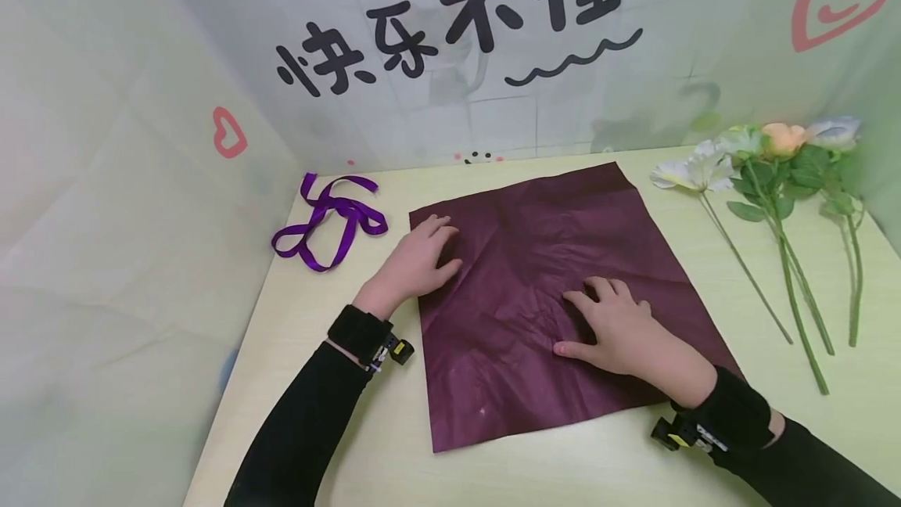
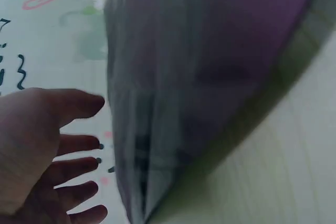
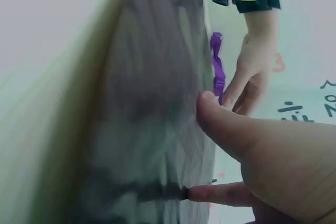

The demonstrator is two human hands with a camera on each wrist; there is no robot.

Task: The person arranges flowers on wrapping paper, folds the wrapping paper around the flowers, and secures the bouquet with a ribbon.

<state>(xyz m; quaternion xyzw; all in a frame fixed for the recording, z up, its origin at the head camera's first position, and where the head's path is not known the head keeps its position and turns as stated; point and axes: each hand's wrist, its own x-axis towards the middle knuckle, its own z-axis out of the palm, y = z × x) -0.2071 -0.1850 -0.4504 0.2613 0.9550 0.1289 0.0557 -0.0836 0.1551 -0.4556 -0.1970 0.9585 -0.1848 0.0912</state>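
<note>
A dark purple sheet of wrapping paper [image 1: 507,319] lies spread on the table, creased across its middle. My left hand [image 1: 415,260] is at its upper left edge, fingers spread and loosely bent, thumb over the sheet. In the left wrist view, nothing is between the thumb and fingers of the left hand [image 2: 47,156]. My right hand [image 1: 622,331] is over the right half of the paper, its fingers spread towards the middle. In the right wrist view, a fingertip of the right hand [image 3: 283,161] is right at the paper's surface [image 3: 152,103].
A purple ribbon [image 1: 345,206] lies loosely looped at the table's back left. Along the right side lie artificial flowers: a white one [image 1: 700,168], a peach one [image 1: 784,139] and a pale blue one [image 1: 834,131], with green stems. A printed cloth [image 1: 464,116] stands behind the table [image 1: 394,444].
</note>
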